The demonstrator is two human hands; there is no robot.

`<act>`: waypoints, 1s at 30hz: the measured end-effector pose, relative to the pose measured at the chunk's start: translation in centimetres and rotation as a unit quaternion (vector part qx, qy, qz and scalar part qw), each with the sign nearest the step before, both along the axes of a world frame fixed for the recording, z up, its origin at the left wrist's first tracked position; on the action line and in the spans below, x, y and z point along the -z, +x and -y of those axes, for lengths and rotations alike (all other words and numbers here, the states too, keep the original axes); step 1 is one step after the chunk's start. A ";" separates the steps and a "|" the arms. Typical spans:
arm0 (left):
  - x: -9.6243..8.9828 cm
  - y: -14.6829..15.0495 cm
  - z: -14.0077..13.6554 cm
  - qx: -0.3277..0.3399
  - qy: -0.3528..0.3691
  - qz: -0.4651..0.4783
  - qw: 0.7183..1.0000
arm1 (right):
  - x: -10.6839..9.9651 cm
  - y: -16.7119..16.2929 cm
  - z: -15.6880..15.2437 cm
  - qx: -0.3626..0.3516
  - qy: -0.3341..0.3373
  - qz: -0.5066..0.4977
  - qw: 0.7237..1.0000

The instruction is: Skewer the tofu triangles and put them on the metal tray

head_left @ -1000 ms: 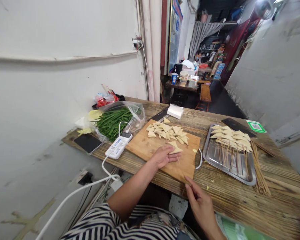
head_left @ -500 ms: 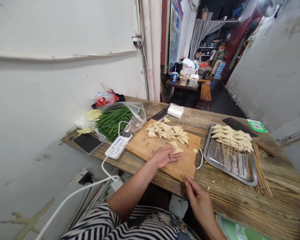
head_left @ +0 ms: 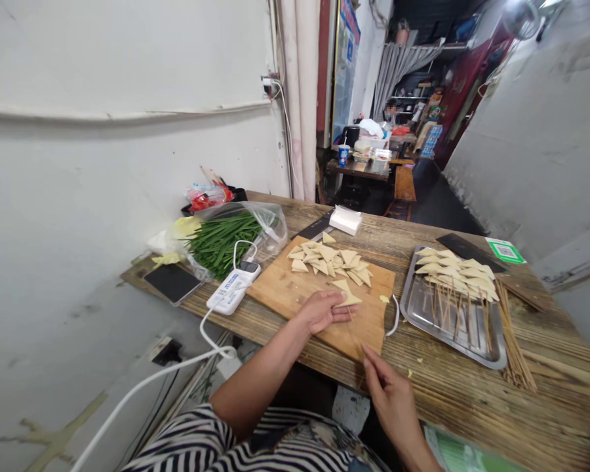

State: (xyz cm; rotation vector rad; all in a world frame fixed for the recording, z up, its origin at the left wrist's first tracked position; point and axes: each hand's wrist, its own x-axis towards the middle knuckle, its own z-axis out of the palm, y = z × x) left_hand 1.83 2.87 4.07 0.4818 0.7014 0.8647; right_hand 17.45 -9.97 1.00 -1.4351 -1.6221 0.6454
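Over the wooden cutting board (head_left: 280,292), my left hand (head_left: 320,312) pinches a pale triangle of tofu sheet (head_left: 346,295) between thumb and fingers. A thin bamboo skewer (head_left: 353,322) runs from the triangle's lower edge down toward me. My right hand (head_left: 389,388) grips the lower end of that skewer, beyond the board's near edge. How deep the tip sits in the triangle is hidden. Behind the left hand lies a pile of cut triangles (head_left: 332,261) on the board.
Right of the board stands a metal tray (head_left: 415,307) with skewered triangles (head_left: 456,270); a bundle of loose skewers (head_left: 517,354) lies against it. On the left are green chives (head_left: 221,239) in a plastic bag, a white power strip (head_left: 233,288) with its cord, and a phone (head_left: 172,282).
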 end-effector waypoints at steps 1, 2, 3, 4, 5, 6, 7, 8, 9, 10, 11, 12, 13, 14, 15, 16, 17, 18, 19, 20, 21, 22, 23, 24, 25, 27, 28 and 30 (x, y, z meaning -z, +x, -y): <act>0.0 0.0 0.0 0.001 0.001 -0.001 1.000 | 0.0 0.0 0.0 0.001 0.000 0.000 1.000; 0.1 0.0 0.0 0.003 0.002 -0.002 1.000 | 0.1 0.0 0.0 0.000 0.001 0.000 1.000; 0.1 0.0 0.0 0.004 0.004 -0.005 1.000 | 0.1 0.0 -0.1 0.000 0.001 -0.001 1.000; 0.1 0.0 0.0 0.007 0.005 -0.008 1.000 | 0.1 0.0 -0.1 0.000 0.001 -0.002 1.000; 0.1 -0.1 0.0 0.011 0.007 -0.011 1.000 | 0.1 0.0 -0.1 -0.001 0.002 -0.003 1.000; 0.1 -0.1 0.0 0.016 0.009 -0.014 1.000 | 0.1 0.0 -0.1 -0.001 0.003 -0.003 1.000; 0.1 -0.1 0.0 0.022 0.011 -0.017 1.000 | 0.0 0.0 -0.1 -0.001 0.004 -0.003 1.000; 0.1 -0.2 0.0 0.028 0.014 -0.019 0.999 | 0.0 0.0 -0.1 -0.001 0.004 -0.002 1.000; 0.1 -0.2 0.0 0.034 0.016 -0.021 0.999 | 0.0 0.0 -0.1 0.000 0.005 -0.002 1.000; 0.2 -0.2 0.0 0.039 0.019 -0.021 0.999 | -0.1 0.0 -0.1 0.000 0.006 -0.002 1.000; 0.2 -0.2 0.0 0.041 0.021 -0.021 0.999 | -0.2 -0.1 -0.1 0.000 0.005 -0.001 1.000; 0.2 -0.2 0.0 0.042 0.022 -0.021 0.999 | -0.2 -0.1 -0.2 0.000 0.005 0.000 1.000; 0.3 -0.2 0.0 0.043 0.023 -0.020 0.999 | -0.3 -0.2 -0.2 0.001 0.005 0.001 1.000; 0.3 -0.2 0.0 0.045 0.025 -0.020 0.998 | -0.3 -0.2 -0.2 0.001 0.005 0.002 1.000; 0.3 -0.2 0.0 0.047 0.028 -0.019 0.998 | -0.3 -0.3 -0.3 0.002 0.005 0.002 1.000; 0.3 -0.2 0.0 0.051 0.031 -0.018 0.998 | -0.3 -0.3 -0.3 0.003 0.006 0.002 1.000; 0.3 -0.2 0.0 0.054 0.034 -0.016 0.998 | -0.3 -0.3 -0.3 0.003 0.008 0.002 1.000; 0.3 -0.2 0.1 0.058 0.038 -0.014 0.998 | -0.3 -0.3 -0.4 0.003 0.010 0.001 1.000; 0.3 -0.2 0.1 0.060 0.042 -0.011 0.997 | -0.2 -0.4 -0.4 0.003 0.013 0.001 1.000; 0.3 -0.2 0.1 0.060 0.046 -0.007 0.997 | -0.2 -0.4 -0.4 0.003 0.016 0.001 1.000; 0.2 -0.2 0.2 0.057 0.048 -0.003 0.997 | -0.1 -0.4 -0.5 0.003 0.019 0.001 1.000; 0.2 -0.1 0.2 0.050 0.047 0.001 0.998 | 0.0 -0.5 -0.5 0.004 0.022 0.001 1.000; 0.2 0.0 0.3 0.041 0.046 0.001 0.998 | 0.0 -0.6 -0.5 0.007 0.026 0.002 1.000; 0.2 0.1 0.3 0.027 0.044 -0.002 0.999 | 0.1 -0.7 -0.5 0.009 0.029 0.002 1.000; 0.2 0.2 0.4 0.014 0.043 -0.008 0.999 | 0.2 -0.8 -0.5 0.010 0.033 0.002 0.999; 0.3 0.3 0.4 -0.005 0.044 -0.020 0.999 | 0.3 -1.0 -0.4 0.014 0.037 0.002 0.999; 0.4 0.4 0.4 -0.009 0.046 -0.022 0.999 | 0.3 -1.1 -0.4 0.016 0.037 0.003 0.999; 0.5 0.4 0.4 -0.006 0.048 -0.022 0.999 | 0.3 -1.3 -0.3 0.020 0.037 0.005 0.999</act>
